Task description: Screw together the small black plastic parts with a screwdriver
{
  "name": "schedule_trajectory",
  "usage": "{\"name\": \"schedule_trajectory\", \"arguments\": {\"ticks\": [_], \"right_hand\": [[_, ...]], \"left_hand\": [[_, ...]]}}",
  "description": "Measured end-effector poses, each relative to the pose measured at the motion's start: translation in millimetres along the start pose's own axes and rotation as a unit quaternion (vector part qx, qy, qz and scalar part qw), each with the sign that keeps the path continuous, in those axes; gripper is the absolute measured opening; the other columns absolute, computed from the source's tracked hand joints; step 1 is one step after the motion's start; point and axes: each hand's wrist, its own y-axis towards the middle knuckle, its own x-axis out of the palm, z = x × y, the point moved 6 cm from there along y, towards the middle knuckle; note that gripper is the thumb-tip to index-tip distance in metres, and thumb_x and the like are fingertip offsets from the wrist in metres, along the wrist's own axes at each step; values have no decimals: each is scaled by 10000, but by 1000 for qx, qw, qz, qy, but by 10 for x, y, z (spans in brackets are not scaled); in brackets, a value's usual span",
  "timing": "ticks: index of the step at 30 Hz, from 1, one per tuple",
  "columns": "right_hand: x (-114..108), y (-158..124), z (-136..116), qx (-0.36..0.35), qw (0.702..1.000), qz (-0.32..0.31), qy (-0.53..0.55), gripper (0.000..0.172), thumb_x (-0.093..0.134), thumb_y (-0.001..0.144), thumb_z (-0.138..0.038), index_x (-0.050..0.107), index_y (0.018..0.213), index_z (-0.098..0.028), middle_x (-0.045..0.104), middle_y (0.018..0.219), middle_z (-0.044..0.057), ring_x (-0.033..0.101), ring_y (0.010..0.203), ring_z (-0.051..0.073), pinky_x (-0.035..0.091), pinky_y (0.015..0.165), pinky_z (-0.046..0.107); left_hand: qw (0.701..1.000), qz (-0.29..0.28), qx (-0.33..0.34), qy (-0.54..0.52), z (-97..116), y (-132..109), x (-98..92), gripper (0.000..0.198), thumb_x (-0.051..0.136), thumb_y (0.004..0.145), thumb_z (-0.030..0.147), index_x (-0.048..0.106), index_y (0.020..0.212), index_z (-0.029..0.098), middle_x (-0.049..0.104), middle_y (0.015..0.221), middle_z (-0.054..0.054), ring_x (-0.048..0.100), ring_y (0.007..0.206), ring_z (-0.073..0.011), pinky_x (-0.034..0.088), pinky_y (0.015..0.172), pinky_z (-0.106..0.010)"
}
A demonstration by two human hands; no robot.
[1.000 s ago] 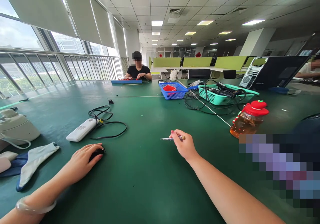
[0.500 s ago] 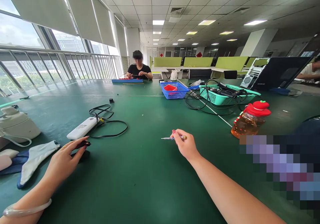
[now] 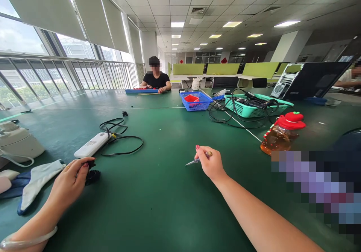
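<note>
Currently I have the left hand [image 3: 70,182] low at the near left, its fingers [image 3: 82,165] pinched together on a small black part [image 3: 90,164] held just above the table [image 3: 158,203]. Directly under those fingers a second black piece [image 3: 93,177] lies on the green surface. It is close to the held part, and I cannot tell whether the two touch.

The right hand [image 3: 212,165] is further out, with its fingers closed around a slim tool [image 3: 194,161]. The tool's metal tip sticks out to the left of the fingers and slants down toward the table. Its brownish end shows just behind the knuckles. I cannot tell whether the tip meets the surface.

Just beyond the left fingers lies a white device [image 3: 91,145] with a looped black cable [image 3: 124,145] running off it. To the left of those fingers is a white cloth [image 3: 39,177]. To the right of the right fingers, well apart, stands an amber bottle [image 3: 282,135] with a red cap. Far beyond both hands sit a blue basket [image 3: 197,103] and a teal basket [image 3: 254,109] full of cords. A person in black [image 3: 155,80] sits at the table's far end.
</note>
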Motion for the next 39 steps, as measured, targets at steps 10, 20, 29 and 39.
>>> {"name": "schedule_trajectory", "arguments": {"ticks": [10,20,29,39], "right_hand": [[6,-28,-207,-120,992,-6,-38,502,400,964,-312,368,472,-221,454,431,-30,464,482,122,412,643,285],[27,-16,-146,-63,997,-29,-37,511,373,956,-391,360,470,-232,474,452,-8,476,523,145,423,661,313],[16,-22,-159,-63,997,-28,-33,494,381,949,-376,365,479,-225,480,467,-6,504,539,143,409,627,286],[28,-21,-142,-53,998,-33,-26,503,380,950,-401,390,477,-229,498,472,2,508,548,148,412,619,290]], "left_hand": [[998,12,66,-10,-48,-25,66,390,319,883,473,606,950,218,701,882,-69,647,775,-219,502,694,-309],[997,-1,66,-26,32,-24,58,359,423,855,505,662,890,239,686,973,-61,642,882,-220,515,789,-306],[994,-10,82,-69,42,-26,46,405,503,814,580,724,818,242,693,1089,-73,659,917,-230,522,868,-340],[993,-38,-7,-109,-39,16,22,606,506,685,788,774,835,266,727,1067,-65,674,990,-269,556,863,-361]]}}
